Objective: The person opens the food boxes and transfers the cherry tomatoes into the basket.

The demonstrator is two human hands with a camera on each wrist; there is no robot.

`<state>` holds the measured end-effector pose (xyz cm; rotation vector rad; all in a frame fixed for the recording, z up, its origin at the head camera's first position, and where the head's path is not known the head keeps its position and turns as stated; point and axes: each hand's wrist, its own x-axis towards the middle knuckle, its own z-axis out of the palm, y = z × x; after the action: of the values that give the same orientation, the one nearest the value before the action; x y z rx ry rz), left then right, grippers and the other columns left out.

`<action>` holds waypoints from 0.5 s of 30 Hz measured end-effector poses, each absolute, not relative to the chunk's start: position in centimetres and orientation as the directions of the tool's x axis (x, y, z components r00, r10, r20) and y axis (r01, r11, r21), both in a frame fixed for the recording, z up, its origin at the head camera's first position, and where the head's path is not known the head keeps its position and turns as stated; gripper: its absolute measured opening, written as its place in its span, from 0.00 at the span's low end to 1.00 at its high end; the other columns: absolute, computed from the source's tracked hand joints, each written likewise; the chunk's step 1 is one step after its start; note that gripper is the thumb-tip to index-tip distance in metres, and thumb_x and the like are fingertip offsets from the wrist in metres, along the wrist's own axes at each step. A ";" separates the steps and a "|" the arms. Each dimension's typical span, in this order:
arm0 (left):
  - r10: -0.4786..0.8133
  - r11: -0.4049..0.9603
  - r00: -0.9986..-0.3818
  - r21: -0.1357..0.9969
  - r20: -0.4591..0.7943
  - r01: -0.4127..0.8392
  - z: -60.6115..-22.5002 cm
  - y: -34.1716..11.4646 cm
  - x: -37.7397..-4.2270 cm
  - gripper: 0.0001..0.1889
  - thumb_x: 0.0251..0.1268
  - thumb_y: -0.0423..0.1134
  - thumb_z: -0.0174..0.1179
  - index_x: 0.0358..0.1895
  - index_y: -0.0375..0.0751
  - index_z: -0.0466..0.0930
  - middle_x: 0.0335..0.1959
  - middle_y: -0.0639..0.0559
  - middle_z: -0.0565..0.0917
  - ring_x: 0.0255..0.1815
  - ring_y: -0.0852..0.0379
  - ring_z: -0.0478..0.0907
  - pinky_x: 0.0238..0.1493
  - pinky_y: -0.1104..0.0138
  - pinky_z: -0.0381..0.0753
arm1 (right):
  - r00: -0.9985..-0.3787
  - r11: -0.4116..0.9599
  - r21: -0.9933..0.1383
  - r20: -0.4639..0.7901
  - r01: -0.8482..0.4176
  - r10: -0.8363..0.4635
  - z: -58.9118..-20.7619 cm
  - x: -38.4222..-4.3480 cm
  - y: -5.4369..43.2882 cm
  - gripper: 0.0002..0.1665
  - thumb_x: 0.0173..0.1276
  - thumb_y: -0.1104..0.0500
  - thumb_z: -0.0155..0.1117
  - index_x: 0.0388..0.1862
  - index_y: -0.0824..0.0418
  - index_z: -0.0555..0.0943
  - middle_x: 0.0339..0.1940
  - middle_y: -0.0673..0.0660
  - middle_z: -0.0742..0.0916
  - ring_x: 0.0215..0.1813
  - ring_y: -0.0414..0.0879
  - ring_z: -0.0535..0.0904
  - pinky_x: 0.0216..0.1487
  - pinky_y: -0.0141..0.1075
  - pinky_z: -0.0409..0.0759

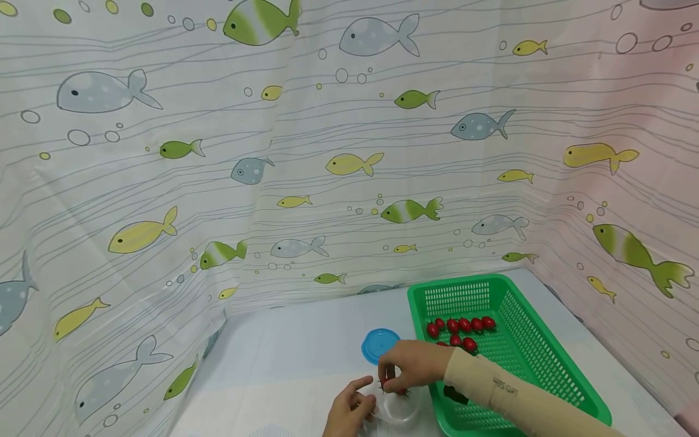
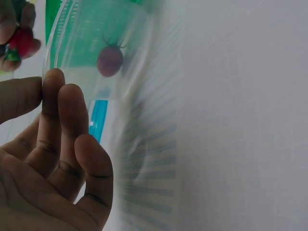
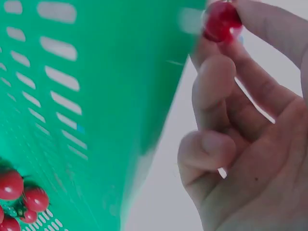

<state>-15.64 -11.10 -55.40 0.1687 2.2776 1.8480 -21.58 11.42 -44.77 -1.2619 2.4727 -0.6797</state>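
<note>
My right hand (image 1: pixel 409 363) pinches a red cherry tomato (image 3: pixel 222 21) with a green calyx between thumb and fingertips. It is held over a round clear plastic container (image 1: pixel 397 413) on the table. Through the container's side in the left wrist view, another cherry tomato (image 2: pixel 110 61) shows inside. My left hand (image 1: pixel 349 409) is at the container's left side, its thumb and fingertips pinching the rim. The right hand partly covers the container's opening in the head view.
A green slotted basket (image 1: pixel 551 340) with several cherry tomatoes (image 1: pixel 465 325) stands right of the container, its near wall beneath the right forearm. A blue round lid (image 1: pixel 380 343) lies just behind the container. Fish-patterned sheeting (image 1: pixel 349 164) encloses the white table's back and sides.
</note>
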 end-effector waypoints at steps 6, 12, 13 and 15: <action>0.209 0.218 -0.974 0.975 -0.088 -0.042 -55.2 -11.0 -15.5 0.25 0.74 0.42 0.61 0.67 0.32 0.74 0.29 0.47 0.85 0.29 0.53 0.82 0.28 0.65 0.75 | -0.688 0.553 -0.492 0.141 -0.672 -0.711 -43.8 -22.0 12.5 0.08 0.70 0.44 0.69 0.41 0.45 0.86 0.34 0.34 0.85 0.39 0.32 0.81 0.39 0.32 0.79; 0.190 0.247 -0.975 0.967 -0.118 -0.069 -55.2 -10.9 -15.6 0.26 0.73 0.45 0.62 0.66 0.33 0.74 0.28 0.51 0.84 0.29 0.54 0.81 0.30 0.64 0.76 | -0.745 0.578 -0.506 0.225 -0.640 -0.628 -42.9 -22.2 13.7 0.09 0.70 0.44 0.69 0.42 0.45 0.86 0.35 0.35 0.86 0.39 0.32 0.80 0.38 0.34 0.80; 0.186 0.250 -0.975 0.965 -0.122 -0.073 -55.2 -10.8 -15.7 0.26 0.73 0.45 0.63 0.66 0.33 0.74 0.28 0.51 0.84 0.29 0.54 0.80 0.30 0.63 0.76 | -0.755 0.586 -0.505 0.233 -0.633 -0.613 -42.7 -22.2 13.9 0.09 0.70 0.44 0.70 0.42 0.45 0.86 0.35 0.35 0.86 0.39 0.31 0.79 0.38 0.34 0.80; 0.178 0.259 -0.976 0.963 -0.127 -0.078 -55.2 -10.8 -15.7 0.26 0.72 0.45 0.63 0.66 0.33 0.75 0.28 0.52 0.84 0.29 0.54 0.80 0.31 0.63 0.76 | -0.771 0.596 -0.512 0.247 -0.619 -0.587 -42.4 -22.2 14.3 0.10 0.70 0.43 0.69 0.43 0.46 0.86 0.36 0.35 0.86 0.38 0.31 0.79 0.38 0.34 0.79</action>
<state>-15.73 -10.76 -55.19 0.0941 2.3179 1.7912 -22.21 14.28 -42.40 -1.0789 2.8533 -0.9474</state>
